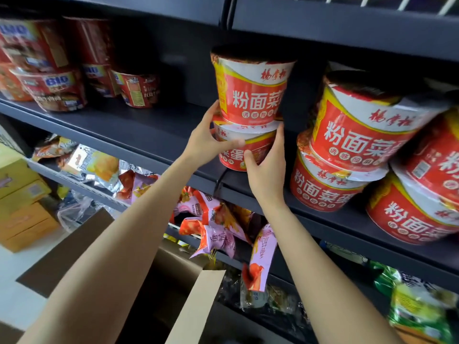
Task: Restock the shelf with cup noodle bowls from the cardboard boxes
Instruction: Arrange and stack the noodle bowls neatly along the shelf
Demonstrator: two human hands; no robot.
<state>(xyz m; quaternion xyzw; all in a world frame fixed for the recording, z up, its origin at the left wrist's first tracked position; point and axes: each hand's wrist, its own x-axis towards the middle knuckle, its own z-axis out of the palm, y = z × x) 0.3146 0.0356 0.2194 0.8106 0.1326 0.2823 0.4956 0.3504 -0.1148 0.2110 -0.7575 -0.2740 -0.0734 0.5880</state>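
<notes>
Two red and white cup noodle bowls are stacked at the front edge of the dark shelf (139, 127). My left hand (211, 137) grips the lower bowl (238, 150) from its left side. My right hand (267, 167) holds the same bowl from the right and below. The upper bowl (253, 88) rests on top, tilted slightly. More of the same bowls (347, 145) stand stacked on the shelf to the right. An open cardboard box (196, 299) sits below my arms.
Darker red noodle bowls (57, 88) are stacked at the shelf's far left. Bagged snacks (216, 227) hang and lie on the shelf underneath. Yellow cartons (22, 192) are piled on the floor at left. Green packets (419, 309) lie at lower right.
</notes>
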